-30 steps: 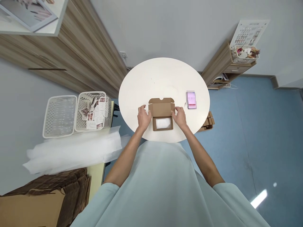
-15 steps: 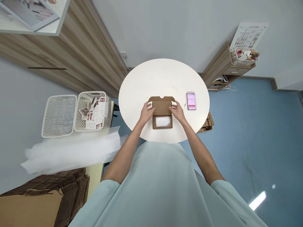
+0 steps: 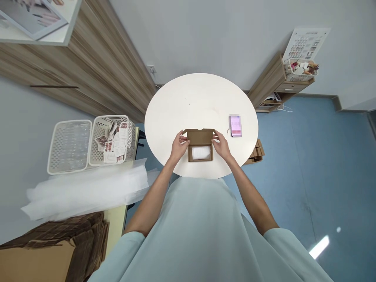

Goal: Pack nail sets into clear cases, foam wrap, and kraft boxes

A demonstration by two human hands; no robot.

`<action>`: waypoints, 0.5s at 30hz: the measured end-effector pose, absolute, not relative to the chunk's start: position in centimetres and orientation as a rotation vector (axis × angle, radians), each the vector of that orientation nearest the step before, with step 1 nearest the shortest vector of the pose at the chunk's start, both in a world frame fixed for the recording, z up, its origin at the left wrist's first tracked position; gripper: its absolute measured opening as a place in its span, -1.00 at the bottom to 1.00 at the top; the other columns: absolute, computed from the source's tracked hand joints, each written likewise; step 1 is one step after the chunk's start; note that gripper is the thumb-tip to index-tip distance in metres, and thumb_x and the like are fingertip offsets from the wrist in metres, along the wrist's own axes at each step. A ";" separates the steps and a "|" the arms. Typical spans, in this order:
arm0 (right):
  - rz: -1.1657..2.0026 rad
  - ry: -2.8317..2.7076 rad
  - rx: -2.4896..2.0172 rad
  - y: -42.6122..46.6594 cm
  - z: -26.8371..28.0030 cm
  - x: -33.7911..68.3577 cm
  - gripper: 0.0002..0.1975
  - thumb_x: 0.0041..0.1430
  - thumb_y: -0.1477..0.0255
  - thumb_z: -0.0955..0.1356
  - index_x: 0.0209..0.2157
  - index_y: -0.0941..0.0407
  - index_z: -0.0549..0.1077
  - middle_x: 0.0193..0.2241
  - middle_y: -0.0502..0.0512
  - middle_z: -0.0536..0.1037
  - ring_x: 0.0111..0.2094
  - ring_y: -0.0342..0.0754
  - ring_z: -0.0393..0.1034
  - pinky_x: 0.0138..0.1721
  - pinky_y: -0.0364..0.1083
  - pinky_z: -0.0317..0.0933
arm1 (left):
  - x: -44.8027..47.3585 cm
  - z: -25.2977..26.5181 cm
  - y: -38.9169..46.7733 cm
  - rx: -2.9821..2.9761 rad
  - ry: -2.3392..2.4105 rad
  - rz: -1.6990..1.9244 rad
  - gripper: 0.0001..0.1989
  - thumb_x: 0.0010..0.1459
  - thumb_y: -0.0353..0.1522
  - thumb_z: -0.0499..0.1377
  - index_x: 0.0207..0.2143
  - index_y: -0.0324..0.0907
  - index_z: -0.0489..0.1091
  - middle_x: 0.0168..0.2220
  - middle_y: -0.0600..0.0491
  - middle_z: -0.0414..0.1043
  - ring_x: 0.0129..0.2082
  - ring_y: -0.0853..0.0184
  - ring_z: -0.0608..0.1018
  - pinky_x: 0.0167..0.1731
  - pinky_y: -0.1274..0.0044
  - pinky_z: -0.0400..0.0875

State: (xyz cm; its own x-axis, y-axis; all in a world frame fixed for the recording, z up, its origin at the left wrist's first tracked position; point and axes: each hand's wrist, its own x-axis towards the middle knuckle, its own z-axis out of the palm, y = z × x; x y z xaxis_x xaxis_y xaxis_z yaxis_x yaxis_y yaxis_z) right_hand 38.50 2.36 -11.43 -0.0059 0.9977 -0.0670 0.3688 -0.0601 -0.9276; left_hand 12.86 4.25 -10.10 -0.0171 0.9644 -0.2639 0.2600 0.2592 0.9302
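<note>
A small brown cardboard box [image 3: 200, 159] stands on the white round table [image 3: 202, 98], its lid [image 3: 200, 137] raised at the back. Inside the box lies a white wrapped packet [image 3: 201, 152]. My left hand [image 3: 178, 145] grips the left edge of the lid, thumb in front and fingers behind. On the opposite edge, my right hand [image 3: 221, 145] holds the lid in the same way. A phone [image 3: 235, 125] with a pink, blurred screen lies to the right of my right hand.
White baskets with clear packets [image 3: 70, 145] and printed cards [image 3: 114, 143] stand at left. Nearer are white foam sheets [image 3: 88, 190] and stacked flat cardboard [image 3: 38, 258]. Brown boxes [image 3: 256, 152] sit below the table's right edge. A wooden cabinet [image 3: 272, 82] stands at back right.
The lid has tipped forward toward me and looks shorter, its front flap folding down. Both hands have moved with it. The whole view has shifted slightly.
</note>
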 end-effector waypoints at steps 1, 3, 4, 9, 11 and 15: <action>1.069 -1.474 -1.517 1.9 -11.5 38.6 -0.41 0.40 0.20 0.29 0.39 0.02 0.27 0.20 0.32 0.44 0.19 0.16 0.44 0.06 0.15 0.52 | 12.9 -10.1 3.8 1.206 1.493 0.859 -0.33 0.20 -0.33 0.25 0.36 -0.13 0.26 0.04 -0.11 0.50 0.11 0.15 0.57 0.15 0.25 0.50; 1.083 -1.483 -1.502 1.0 -11.4 38.9 -0.44 0.40 0.21 0.30 0.37 0.01 0.29 0.22 0.31 0.41 0.21 0.15 0.43 0.08 0.14 0.52 | 12.9 -10.0 2.8 1.217 1.486 0.867 -0.42 0.21 -0.31 0.24 0.29 -0.12 0.33 0.01 -0.10 0.49 0.07 0.18 0.59 0.13 0.26 0.51; 1.093 -1.487 -1.494 0.5 -11.3 39.0 -0.46 0.40 0.23 0.30 0.35 0.00 0.29 0.24 0.30 0.40 0.22 0.14 0.43 0.09 0.14 0.51 | 12.9 -10.0 2.3 1.225 1.482 0.872 -0.46 0.22 -0.31 0.23 0.25 -0.12 0.36 0.00 -0.09 0.49 0.04 0.20 0.60 0.13 0.27 0.51; 1.073 -1.586 -1.495 -1.9 -10.6 39.4 -0.56 0.39 0.34 0.28 0.26 -0.03 0.31 0.24 0.21 0.41 0.22 0.11 0.44 0.10 0.14 0.52 | 13.3 -10.0 -0.9 1.303 1.505 0.887 -0.60 0.26 -0.29 0.19 0.15 -0.09 0.41 0.02 -0.06 0.47 0.03 0.22 0.60 0.17 0.29 0.51; 1.019 -1.652 -1.531 -2.6 -10.4 39.3 -0.58 0.39 0.38 0.26 0.25 -0.03 0.30 0.22 0.19 0.42 0.20 0.11 0.44 0.11 0.15 0.50 | 13.5 -10.2 -1.9 1.356 1.556 0.868 -0.62 0.28 -0.28 0.19 0.14 -0.06 0.43 0.06 -0.06 0.47 0.05 0.20 0.60 0.16 0.27 0.52; 0.918 -1.781 -1.629 -3.8 -10.7 39.2 -0.55 0.34 0.46 0.23 0.24 0.02 0.28 0.19 0.26 0.43 0.08 0.15 0.50 0.04 0.18 0.49 | 13.5 -10.7 -3.6 1.496 1.616 0.807 -0.63 0.30 -0.32 0.19 0.15 -0.03 0.44 0.08 -0.07 0.49 0.09 0.14 0.58 0.17 0.25 0.50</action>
